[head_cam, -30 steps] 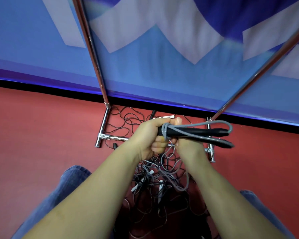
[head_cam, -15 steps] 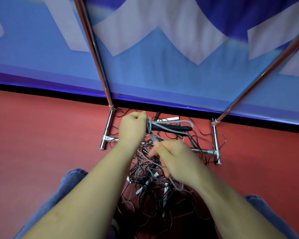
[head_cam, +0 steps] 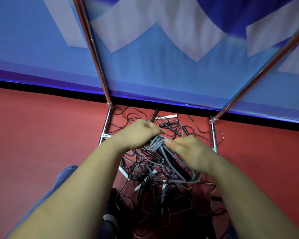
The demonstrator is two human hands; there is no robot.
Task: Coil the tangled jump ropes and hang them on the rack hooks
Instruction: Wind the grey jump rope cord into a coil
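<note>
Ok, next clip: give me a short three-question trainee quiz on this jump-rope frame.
1. True or false: the grey-corded jump rope with black handles already hangs on the chrome tube rack.
2. Which hand grips the bundle at its wrapped end: A) left hand B) right hand C) neither?
3. Fill in: the tangled pile of dark and grey ropes lies on the ___ floor.

Key: 1 false, it is held in both hands above the pile. 2 A; the right hand pinches the cord beside it. 3 red.
</note>
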